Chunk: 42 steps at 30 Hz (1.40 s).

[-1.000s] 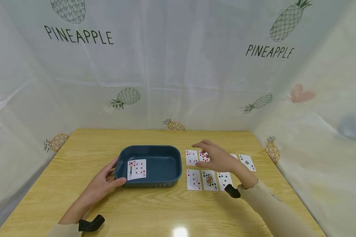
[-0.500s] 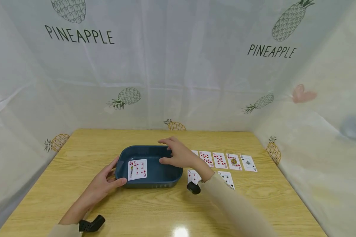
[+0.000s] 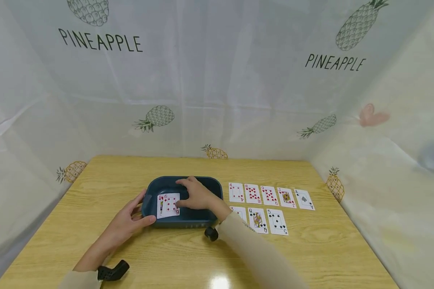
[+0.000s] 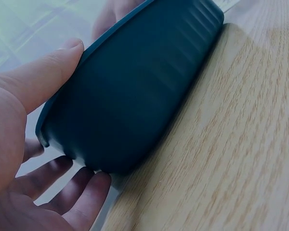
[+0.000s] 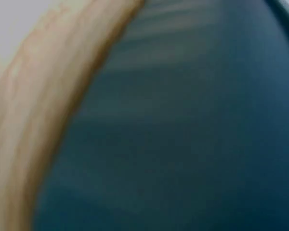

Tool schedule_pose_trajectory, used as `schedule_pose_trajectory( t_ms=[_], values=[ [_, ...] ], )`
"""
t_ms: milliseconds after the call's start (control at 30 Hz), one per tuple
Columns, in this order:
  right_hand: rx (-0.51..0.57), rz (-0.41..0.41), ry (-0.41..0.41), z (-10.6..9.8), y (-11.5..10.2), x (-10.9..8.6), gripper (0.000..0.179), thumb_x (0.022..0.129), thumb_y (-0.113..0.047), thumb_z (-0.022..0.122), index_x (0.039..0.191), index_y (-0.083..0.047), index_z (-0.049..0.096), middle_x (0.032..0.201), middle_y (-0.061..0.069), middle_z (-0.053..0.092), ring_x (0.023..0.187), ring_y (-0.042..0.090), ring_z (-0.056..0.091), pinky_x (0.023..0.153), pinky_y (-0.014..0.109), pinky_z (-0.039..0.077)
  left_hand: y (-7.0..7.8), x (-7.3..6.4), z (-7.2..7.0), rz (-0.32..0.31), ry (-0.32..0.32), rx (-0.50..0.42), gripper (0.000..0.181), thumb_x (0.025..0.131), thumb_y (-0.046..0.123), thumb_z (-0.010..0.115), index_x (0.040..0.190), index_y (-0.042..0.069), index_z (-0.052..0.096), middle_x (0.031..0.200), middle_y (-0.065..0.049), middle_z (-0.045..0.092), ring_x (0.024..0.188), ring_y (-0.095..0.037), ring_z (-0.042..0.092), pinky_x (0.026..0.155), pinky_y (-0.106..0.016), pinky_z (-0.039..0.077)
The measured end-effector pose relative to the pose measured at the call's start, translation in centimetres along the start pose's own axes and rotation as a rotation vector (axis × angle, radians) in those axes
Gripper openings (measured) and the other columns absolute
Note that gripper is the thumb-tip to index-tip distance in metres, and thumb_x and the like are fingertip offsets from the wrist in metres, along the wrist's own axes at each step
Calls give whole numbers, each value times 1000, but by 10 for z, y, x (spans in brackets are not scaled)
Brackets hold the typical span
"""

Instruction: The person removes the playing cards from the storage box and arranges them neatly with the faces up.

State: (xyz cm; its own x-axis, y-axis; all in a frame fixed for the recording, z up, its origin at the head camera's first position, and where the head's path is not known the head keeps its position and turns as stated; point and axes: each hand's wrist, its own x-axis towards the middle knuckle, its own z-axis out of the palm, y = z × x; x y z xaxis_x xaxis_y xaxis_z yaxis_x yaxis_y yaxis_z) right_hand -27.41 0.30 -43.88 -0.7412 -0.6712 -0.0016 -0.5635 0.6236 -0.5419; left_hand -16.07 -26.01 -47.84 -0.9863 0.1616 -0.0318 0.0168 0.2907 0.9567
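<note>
A dark blue plastic tray (image 3: 185,224) sits on the wooden table. My left hand (image 3: 124,222) holds its left end, thumb at the near rim and fingers against the end wall; the left wrist view shows that grip on the tray (image 4: 125,96) close up. Inside lie overlapping playing cards (image 3: 167,206), the six of diamonds uppermost over a face card. My right hand (image 3: 199,196) reaches into the tray with thumb and fingers spread apart, its thumb overlapping the right edge of those cards. Blurred tray wall (image 5: 183,120) fills most of the right wrist view.
Right of the tray, two rows of face-up cards lie on the table. The back row runs from the four of diamonds (image 3: 236,192) to the ace of spades (image 3: 304,199). In front are the three of diamonds (image 3: 238,212), queen (image 3: 258,220) and five of spades (image 3: 277,221).
My right hand has moved left from above the card rows into the tray, over to the cards there. The left hand has kept its place on the tray.
</note>
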Motion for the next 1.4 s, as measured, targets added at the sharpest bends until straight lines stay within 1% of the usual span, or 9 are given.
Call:
schedule_pose_trajectory(
  t_ms=[100, 200, 333, 400, 567, 767, 1033, 1200, 1400],
  values=[
    [-27, 24, -16, 9, -5, 4, 77, 93, -36, 84, 158, -13, 50, 150, 13, 50, 131, 25, 54, 112, 39, 47, 0, 0, 0, 9, -1, 0, 98, 101, 21, 76, 173, 18, 10, 170, -28, 24, 144, -51, 46, 93, -19, 53],
    [-79, 51, -29, 17, -8, 6, 81, 90, -42, 86, 159, -17, 51, 150, 10, 51, 129, 27, 51, 109, 43, 48, 0, 0, 0, 11, 0, 10, 98, 101, 22, 77, 173, 18, 10, 170, -27, 24, 144, -51, 47, 94, -20, 53],
    [-120, 77, -44, 21, -13, 6, 85, 87, -48, 88, 159, -21, 51, 151, 8, 50, 123, 27, 47, 101, 51, 48, -1, -1, 0, 18, -2, 7, 98, 101, 23, 76, 173, 19, 11, 170, -27, 25, 144, -51, 47, 94, -19, 53],
    [-126, 87, -51, 21, -15, 6, 88, 85, -51, 89, 159, -22, 51, 150, 7, 49, 121, 26, 46, 99, 51, 48, -2, -1, 0, 25, -5, -1, 98, 101, 23, 76, 173, 18, 11, 169, -27, 25, 143, -52, 47, 93, -19, 54],
    [-164, 104, -57, 22, -15, 7, 93, 81, -52, 92, 159, -22, 51, 148, 3, 48, 119, 23, 45, 95, 45, 48, -2, 0, -1, 24, -15, -21, 98, 101, 20, 76, 173, 19, 9, 170, -27, 23, 144, -53, 46, 92, -21, 55],
    [-199, 116, -61, 23, -14, 10, 88, 80, -52, 92, 154, -20, 57, 145, 2, 48, 115, 20, 44, 91, 36, 47, -1, 1, -2, 1, -23, -25, 97, 102, 20, 74, 173, 23, 8, 169, -27, 24, 143, -52, 47, 92, -21, 55],
    [-196, 114, -35, 25, -13, 10, 80, 80, -49, 94, 147, -18, 64, 141, 4, 51, 117, 21, 46, 98, 33, 48, 0, 1, -1, 3, -14, -9, 97, 102, 21, 75, 173, 21, 10, 169, -27, 24, 143, -51, 48, 92, -19, 55],
    [-197, 100, -31, 23, -12, 9, 79, 81, -47, 93, 147, -14, 63, 138, 6, 53, 116, 21, 48, 101, 31, 47, -1, 1, 0, 13, -12, -4, 98, 101, 22, 76, 173, 19, 10, 170, -27, 24, 144, -52, 46, 92, -18, 54],
    [-159, 117, -40, 16, -12, 9, 80, 81, -46, 92, 147, -13, 63, 136, 6, 56, 116, 18, 52, 101, 29, 48, -1, 1, 0, 24, 0, 8, 99, 100, 22, 78, 173, 19, 11, 170, -25, 25, 145, -51, 45, 92, -17, 53]
  ],
)
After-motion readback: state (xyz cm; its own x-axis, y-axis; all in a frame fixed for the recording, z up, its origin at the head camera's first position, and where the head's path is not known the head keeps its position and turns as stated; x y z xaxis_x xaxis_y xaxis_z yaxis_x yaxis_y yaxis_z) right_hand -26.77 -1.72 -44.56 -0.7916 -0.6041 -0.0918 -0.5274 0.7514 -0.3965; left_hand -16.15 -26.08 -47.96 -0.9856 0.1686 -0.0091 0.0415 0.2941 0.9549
